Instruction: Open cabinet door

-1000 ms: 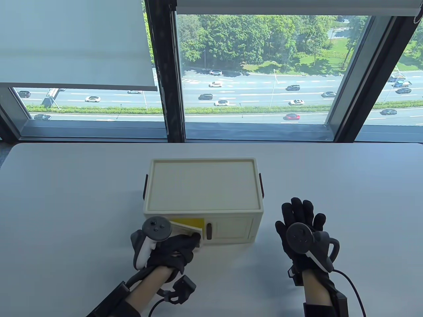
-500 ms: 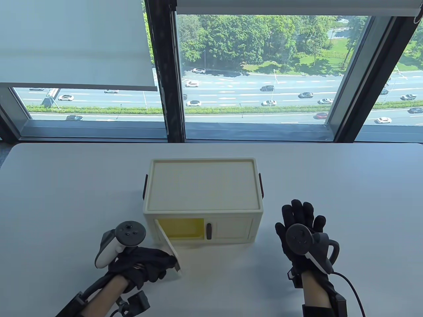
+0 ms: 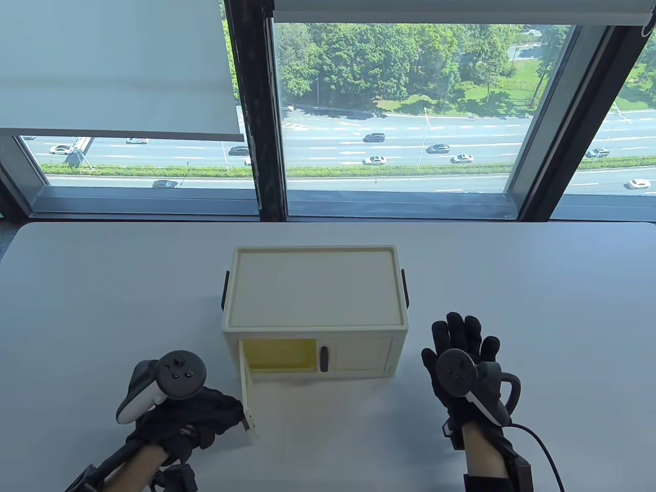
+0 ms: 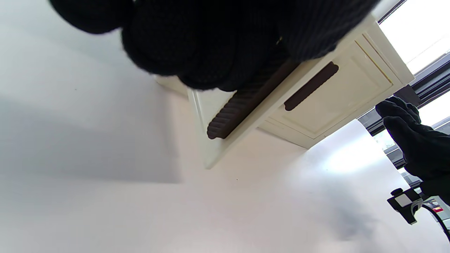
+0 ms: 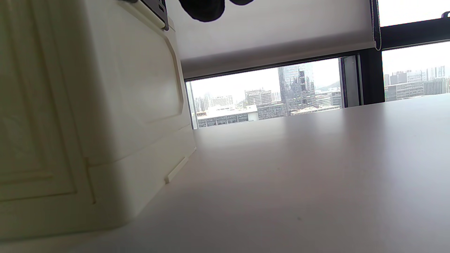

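Observation:
A cream cabinet stands on the white table. Its left door is swung open toward me, showing a yellow inside. My left hand grips the outer edge of that door; in the left wrist view my fingers wrap over its dark ribbed handle. The right door is shut, with a dark handle. My right hand rests flat on the table to the right of the cabinet, fingers spread, holding nothing. The cabinet's side fills the left of the right wrist view.
A large window with dark frames runs behind the table's far edge. Dark carry handles stick out from the cabinet's sides. Cables trail from my right wrist.
My left hand has pulled the left door from slightly ajar to wide open, moving left and toward me. My right hand has shifted slightly toward me.

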Motion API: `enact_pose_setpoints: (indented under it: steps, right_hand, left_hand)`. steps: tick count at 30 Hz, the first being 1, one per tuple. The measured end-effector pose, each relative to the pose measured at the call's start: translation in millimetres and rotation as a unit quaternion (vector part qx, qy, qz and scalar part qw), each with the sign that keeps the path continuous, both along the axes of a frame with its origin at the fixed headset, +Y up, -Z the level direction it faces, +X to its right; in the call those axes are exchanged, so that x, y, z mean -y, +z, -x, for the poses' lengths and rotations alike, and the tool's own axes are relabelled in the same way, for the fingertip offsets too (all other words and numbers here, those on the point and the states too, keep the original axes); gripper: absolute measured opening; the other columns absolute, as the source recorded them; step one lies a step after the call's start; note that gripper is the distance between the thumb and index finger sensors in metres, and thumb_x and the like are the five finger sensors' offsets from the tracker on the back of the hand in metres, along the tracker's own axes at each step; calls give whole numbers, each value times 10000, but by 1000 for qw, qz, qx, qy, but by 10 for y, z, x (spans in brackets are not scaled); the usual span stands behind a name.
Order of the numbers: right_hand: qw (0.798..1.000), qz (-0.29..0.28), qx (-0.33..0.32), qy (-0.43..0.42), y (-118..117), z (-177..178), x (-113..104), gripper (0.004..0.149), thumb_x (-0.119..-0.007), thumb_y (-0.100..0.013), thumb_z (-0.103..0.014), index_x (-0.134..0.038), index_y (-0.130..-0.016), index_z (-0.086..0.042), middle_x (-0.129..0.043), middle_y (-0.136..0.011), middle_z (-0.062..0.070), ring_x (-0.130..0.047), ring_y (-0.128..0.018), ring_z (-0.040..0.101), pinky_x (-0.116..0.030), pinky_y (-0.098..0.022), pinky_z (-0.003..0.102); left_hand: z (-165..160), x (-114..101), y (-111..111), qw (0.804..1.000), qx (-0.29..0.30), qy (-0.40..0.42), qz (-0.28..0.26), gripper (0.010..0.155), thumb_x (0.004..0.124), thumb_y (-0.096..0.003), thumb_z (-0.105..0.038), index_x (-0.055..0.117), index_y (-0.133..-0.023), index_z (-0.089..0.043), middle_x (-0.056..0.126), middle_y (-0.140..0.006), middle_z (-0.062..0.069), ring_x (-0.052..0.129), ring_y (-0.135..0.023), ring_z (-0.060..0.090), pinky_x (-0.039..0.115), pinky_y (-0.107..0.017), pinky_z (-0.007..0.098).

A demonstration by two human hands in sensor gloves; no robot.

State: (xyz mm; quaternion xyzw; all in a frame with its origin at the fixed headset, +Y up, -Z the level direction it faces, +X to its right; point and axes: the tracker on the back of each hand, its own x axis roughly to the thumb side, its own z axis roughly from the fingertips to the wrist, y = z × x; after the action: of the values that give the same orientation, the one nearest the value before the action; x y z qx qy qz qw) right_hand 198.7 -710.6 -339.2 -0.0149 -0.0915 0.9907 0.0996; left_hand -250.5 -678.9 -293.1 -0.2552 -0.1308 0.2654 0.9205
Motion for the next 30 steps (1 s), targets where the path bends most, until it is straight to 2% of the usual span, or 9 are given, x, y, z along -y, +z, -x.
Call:
enact_pose_setpoints:
  steps: [5,7,9,11,14,18,23,25,30]
  right_hand:
    - [1000,-1,0,7,9,30,-16,627,-467,-535,-527,-448,-1097,-251,-320,-1161,68,-140,-1031,344,-291,-664,626]
    - [1000,-2,3,10,14,50,-33,620,-470,-534,-530,-563,-1070,-233,-432,-1157,88,-228,-1057,386,-367,-667,639]
    - [1000,-3,3,11,20,76,-52,614,-479,-534,-534,-685,-1007,-201,-591,-1095,121,-423,-1052,426,-490,-663,616]
    - [1000,5,7,12,23,111,-71,601,-501,-532,-541,-784,-933,-193,-718,-1002,133,-594,-987,427,-585,-634,583]
    - [999,1,20,26,41,185,-95,525,-530,-541,-512,-882,-811,-230,-768,-897,105,-722,-836,394,-651,-585,535]
    - [999,35,8,36,49,312,-150,484,-545,-548,-515,-930,-698,-263,-811,-799,67,-794,-716,344,-689,-533,502]
    - [999,25,-24,38,81,519,-212,487,-549,-544,-523,-953,-645,-270,-849,-745,54,-840,-627,313,-724,-480,472]
    - [999,27,-30,27,109,627,-242,490,-549,-546,-525,-953,-653,-269,-845,-753,58,-839,-626,314,-722,-480,471]
    - [996,39,-54,-51,159,968,-273,520,-579,-532,-573,-960,-672,-248,-846,-759,74,-837,-630,330,-717,-480,484]
  left_hand:
    - [99,-60,-36,999,-6,35,13,588,709,-535,-504,778,-986,-133,846,-834,149,816,-679,359,625,-561,533]
    - [183,-106,-95,999,-26,39,-4,588,711,-534,-500,781,-985,-130,838,-854,156,810,-699,368,618,-569,539]
    - [276,-134,-158,997,-55,46,-17,586,708,-537,-499,780,-986,-129,830,-865,161,800,-711,375,608,-577,543]
    - [388,-130,-227,992,-103,53,-46,583,704,-538,-495,775,-988,-131,812,-902,168,781,-748,390,588,-595,552]
    - [531,-59,-320,981,-161,48,-96,578,705,-537,-492,754,-1011,-165,723,-1044,151,699,-892,406,530,-659,563]
    - [664,133,-411,971,-200,2,-128,606,697,-534,-517,616,-1091,-290,436,-1229,-18,386,-1135,349,400,-755,572]
    - [729,325,-465,969,-218,-28,-113,657,669,-541,-535,403,-1126,-402,65,-1197,-164,14,-1163,183,222,-803,564]
    - [723,363,-475,970,-217,-36,-107,664,661,-543,-538,364,-1124,-418,11,-1174,-183,-51,-1142,149,192,-806,558]
    - [673,405,-476,971,-209,-53,-105,661,655,-545,-537,354,-1122,-424,-6,-1166,-185,-75,-1129,135,180,-804,560]
